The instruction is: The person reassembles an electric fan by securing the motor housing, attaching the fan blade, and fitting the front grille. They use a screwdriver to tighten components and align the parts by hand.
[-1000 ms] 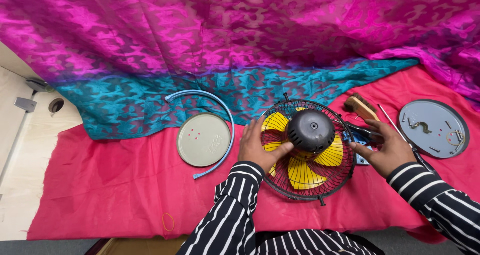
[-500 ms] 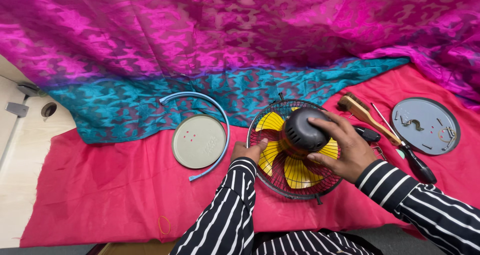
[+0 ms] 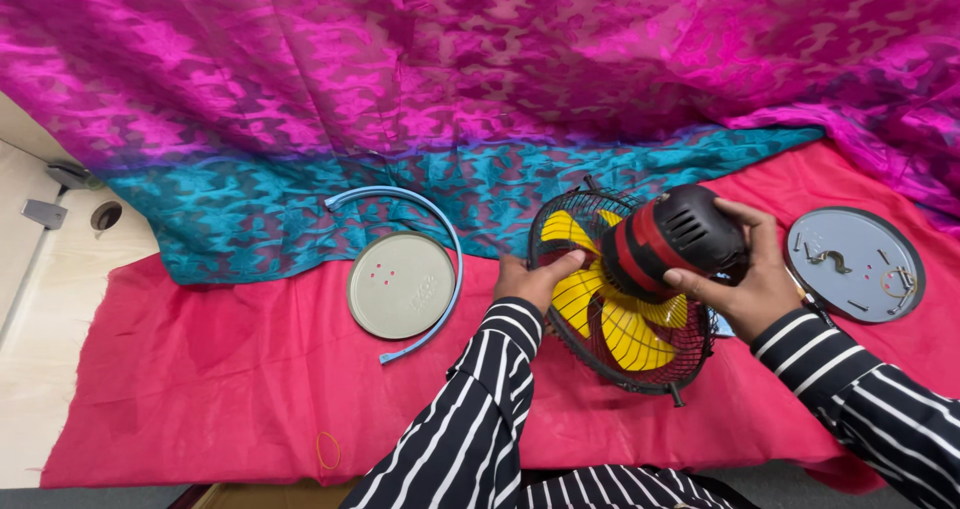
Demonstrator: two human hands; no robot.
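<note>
Holding the small fan's motor housing (image 3: pixel 680 237) in the right hand (image 3: pixel 745 284), the person has the whole unit tipped up off the red cloth (image 3: pixel 200 369) on the bench, so the black and red motor body points up and to the right. That right grip is wrapped closed around the housing, fingers over the top and thumb underneath. The left hand (image 3: pixel 530 279) is closed on the rim of the black wire guard (image 3: pixel 640 369), steadying it near the yellow blades (image 3: pixel 610 319). As for progress, it looks like a teardown that's well underway: the front side of the fan seems already stripped, going by the pale round cover plate (image 3: pixel 402 285) and the light blue trim ring (image 3: pixel 425 239) lying off to the left, well apart from the fan. The blades and rear guard are still on the motor, so I'd guess those are what's left. Over on the right sits a grey round plate (image 3: pixel 855 264) with small loose bits of hardware on it, too tiny to identify properly. No packages or signs around, and the cover plate's faint marking is about all there is for labels. A pink and teal patterned fabric (image 3: pixel 480 89) drapes across the back.
</note>
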